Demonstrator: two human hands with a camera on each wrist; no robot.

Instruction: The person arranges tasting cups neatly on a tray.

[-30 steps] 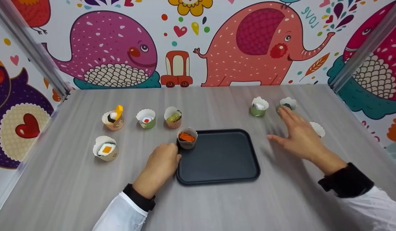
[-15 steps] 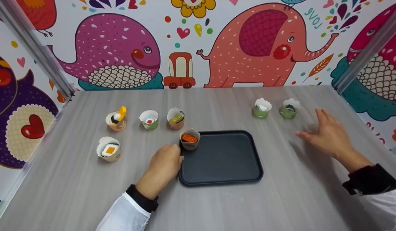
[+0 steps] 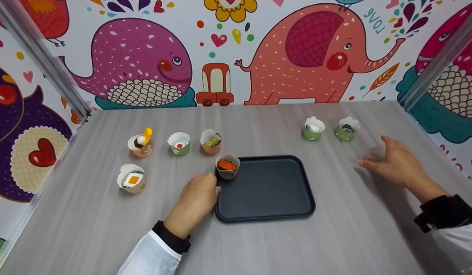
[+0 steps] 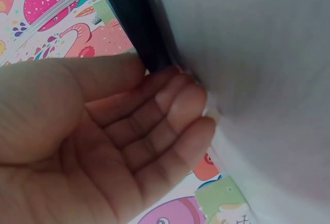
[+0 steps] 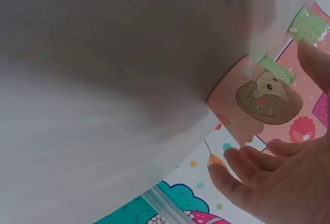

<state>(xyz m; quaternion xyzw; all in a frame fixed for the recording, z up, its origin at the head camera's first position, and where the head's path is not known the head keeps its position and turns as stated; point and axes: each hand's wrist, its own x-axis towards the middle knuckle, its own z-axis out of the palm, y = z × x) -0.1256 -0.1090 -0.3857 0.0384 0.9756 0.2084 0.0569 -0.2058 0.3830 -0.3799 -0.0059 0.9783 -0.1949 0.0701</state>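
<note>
My left hand point(image 3: 193, 198) pinches the left edge of a dark rectangular tray point(image 3: 272, 194); in the left wrist view its thumb and fingers meet at the tray's edge point(image 4: 136, 23). A paper cup with orange roe sushi point(image 3: 227, 168) stands in the tray's back left corner. My right hand point(image 3: 404, 164) is held open at the table's right side. Beyond its spread fingers, in the right wrist view, is a pink paper cup with a printed face point(image 5: 263, 98); the head view mostly hides this cup, and I cannot tell what it contains.
Two green cups, one with white contents point(image 3: 313, 129) and one with dark contents point(image 3: 346, 129), stand at the back right. Left of the tray are several more sushi cups, among them a green one point(image 3: 179, 144) and a beige one point(image 3: 132, 179). Printed walls enclose the table.
My right hand has moved rightward and nearer, away from the green cup with dark contents, to the pink cup. The left hand stays at the tray's edge. The head view has shifted slightly.
</note>
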